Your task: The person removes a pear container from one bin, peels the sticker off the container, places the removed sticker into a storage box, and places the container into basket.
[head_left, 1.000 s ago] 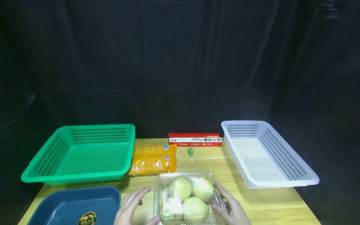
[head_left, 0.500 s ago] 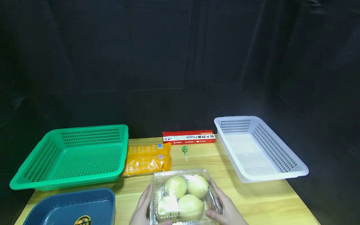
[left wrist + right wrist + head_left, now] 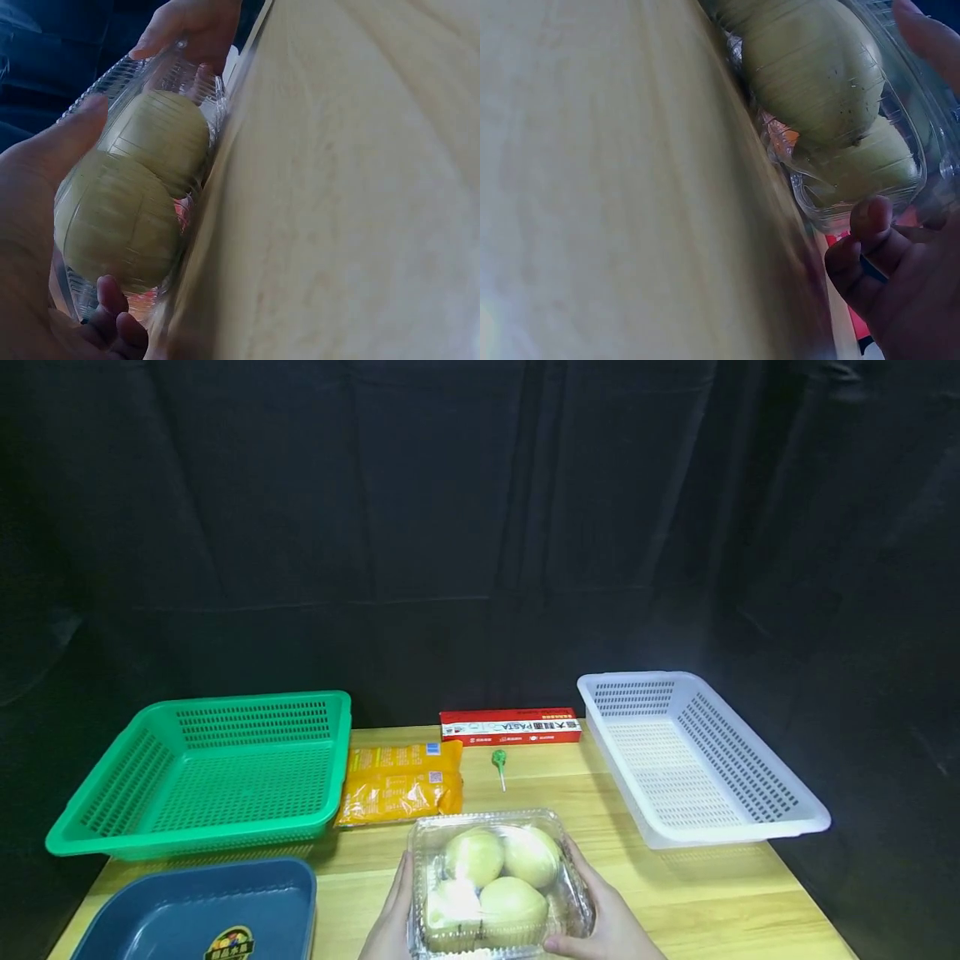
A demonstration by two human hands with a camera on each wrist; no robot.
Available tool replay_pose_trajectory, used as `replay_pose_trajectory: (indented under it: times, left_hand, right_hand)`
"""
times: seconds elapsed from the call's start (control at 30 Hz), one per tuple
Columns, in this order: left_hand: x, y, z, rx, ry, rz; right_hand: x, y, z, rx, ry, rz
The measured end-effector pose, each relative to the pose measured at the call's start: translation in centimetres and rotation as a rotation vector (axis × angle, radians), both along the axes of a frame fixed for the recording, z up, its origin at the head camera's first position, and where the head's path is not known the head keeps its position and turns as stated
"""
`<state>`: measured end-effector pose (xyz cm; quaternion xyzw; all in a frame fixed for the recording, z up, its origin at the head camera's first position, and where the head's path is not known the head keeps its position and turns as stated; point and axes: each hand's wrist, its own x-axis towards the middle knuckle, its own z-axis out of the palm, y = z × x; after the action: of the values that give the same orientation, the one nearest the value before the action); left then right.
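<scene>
A clear plastic clamshell box [image 3: 498,883] of several pale yellow-green fruits [image 3: 474,857] is at the front middle of the head view. Along its left side my left hand [image 3: 393,912] grips it, most of its fingers hidden by the box. My right hand [image 3: 609,917] holds the right side, thumb on the near corner. In the left wrist view the box's ribbed wall [image 3: 124,79] shows, with the left thumb over the upper edge. Curled fingers [image 3: 871,217] of the right hand lie against the box in the right wrist view. Whether the box touches the table, I cannot tell.
To the left are a green basket [image 3: 315,822] and, nearer, a dark blue tray [image 3: 262,870]. An orange packet [image 3: 401,789], a green lollipop [image 3: 499,760] and a red pasta box [image 3: 510,727] lie behind the clamshell. A white basket [image 3: 675,837] stands at right on the wooden table [image 3: 720,893].
My left hand has come in from the left and now grips the box's left side. The right hand has stayed on the right side. The whole head view has shifted slightly.
</scene>
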<state>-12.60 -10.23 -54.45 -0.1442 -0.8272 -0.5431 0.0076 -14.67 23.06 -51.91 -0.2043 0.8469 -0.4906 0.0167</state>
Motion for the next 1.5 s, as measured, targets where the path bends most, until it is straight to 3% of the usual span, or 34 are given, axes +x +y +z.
replay_pose_trajectory:
  times: [0.17,0.33,0.47,0.57,0.73,0.9,1.07,1.27,1.4,1.5]
  left_hand:
    - [-0.1,0.1,0.1,-0.014,0.064,-0.028]
    - [-0.2,0.0,-0.4,-0.048,0.155,-0.048]
    - [-0.3,0.0,-0.6,-0.068,0.155,-0.043]
    - [-0.3,0.0,-0.8,-0.071,0.152,-0.043]
    - [-0.4,-0.1,-1.3,-0.081,0.246,-0.050]
    - [-0.5,-0.1,-1.9,-0.093,0.341,-0.029]
    - [-0.5,-0.3,-2.4,-0.073,0.353,-0.018]
    - [-1.2,-1.2,-3.7,-0.053,0.401,-0.051]
    - [-2.2,-1.8,-5.4,-0.081,0.374,-0.046]
    - [-2.7,-2.1,-6.0,-0.103,0.257,-0.023]
  right_hand:
    - [0.0,0.1,0.2,0.000,0.000,-0.006]
    - [0.0,0.3,-0.1,-0.028,0.024,0.039]
    - [-0.2,0.9,-0.5,-0.022,0.083,0.097]
    - [-0.3,1.2,-0.7,-0.043,0.069,0.138]
    - [-0.6,1.7,-1.0,-0.077,0.025,0.189]
    - [-0.5,1.9,-1.0,-0.091,-0.037,0.162]
    - [-0.5,1.5,-0.7,-0.138,-0.055,0.177]
    - [-0.3,0.5,0.2,-0.124,0.035,0.194]
    - [0.0,0.2,0.9,-0.052,0.090,0.116]
    - [0.3,0.2,1.6,-0.007,0.115,0.067]
